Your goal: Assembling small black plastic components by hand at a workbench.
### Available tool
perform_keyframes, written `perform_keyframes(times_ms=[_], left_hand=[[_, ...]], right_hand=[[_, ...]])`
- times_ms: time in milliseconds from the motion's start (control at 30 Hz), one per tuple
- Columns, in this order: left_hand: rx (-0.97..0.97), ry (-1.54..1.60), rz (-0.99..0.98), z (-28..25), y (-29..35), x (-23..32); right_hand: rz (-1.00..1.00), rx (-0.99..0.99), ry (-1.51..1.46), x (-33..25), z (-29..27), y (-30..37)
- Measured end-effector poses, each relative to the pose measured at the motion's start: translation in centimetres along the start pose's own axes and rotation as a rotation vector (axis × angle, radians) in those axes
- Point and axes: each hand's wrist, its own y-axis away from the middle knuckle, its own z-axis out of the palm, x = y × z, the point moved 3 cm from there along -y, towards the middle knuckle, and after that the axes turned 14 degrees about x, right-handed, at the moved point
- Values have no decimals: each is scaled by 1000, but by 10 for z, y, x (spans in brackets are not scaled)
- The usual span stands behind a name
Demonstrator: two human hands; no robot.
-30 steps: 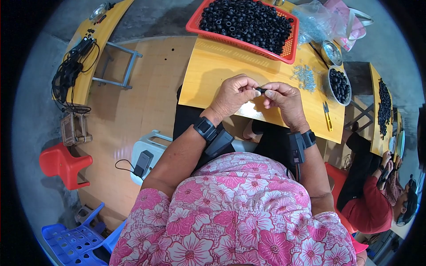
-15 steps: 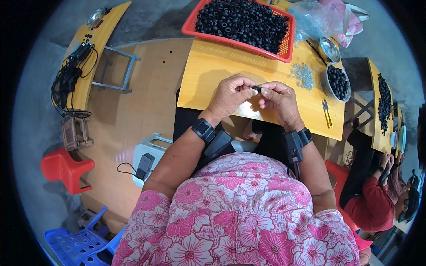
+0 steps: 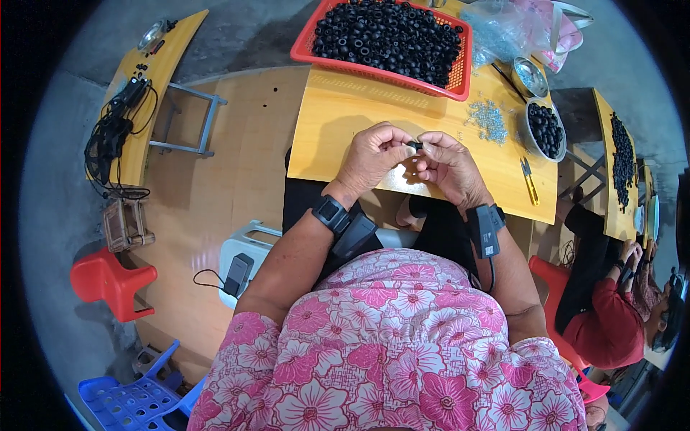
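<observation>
Between both hands, just above the near edge of the yellow table (image 3: 345,154), is a small round black part (image 3: 415,145). My left hand (image 3: 375,154) pinches it between thumb and forefinger. My right hand (image 3: 449,164) grips its other side the same way, with the lower fingers curled. Fingertips cover much of the part. Beyond my hands stands a red plastic basket (image 3: 466,75) heaped with black ring-like parts (image 3: 392,39). Small clear pieces (image 3: 489,122) lie scattered right of my hands, next to a bowl (image 3: 530,144) of black round parts (image 3: 546,131).
Yellow-handled snips (image 3: 530,183) lie near the table's right edge. A metal bowl (image 3: 530,77), a dark stick (image 3: 507,82) and a clear plastic bag (image 3: 492,32) are at the back right. A co-worker in a red top (image 3: 607,327) sits at another table on the right.
My right hand has turned slightly at the wrist, and its fingers have shifted around the black part. Both hands keep hold of it. The whole view has shifted a little.
</observation>
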Motion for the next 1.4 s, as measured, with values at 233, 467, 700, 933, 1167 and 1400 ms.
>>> perform_keyframes(times_ms=[233,467,700,933,1167,1400], left_hand=[[4,36,-21,1,0,-5],[56,137,-51,3,0,-4],[68,102,-37,3,1,-3],[31,15,-13,1,0,-3],[27,43,-12,1,1,-4],[31,26,12,2,0,2]], right_hand=[[-223,124,157,1,3,5],[-379,197,248,-1,8,9],[-426,204,251,0,11,12],[-451,199,265,0,13,12],[-445,198,335,-3,11,10],[-273,99,143,4,-2,1]])
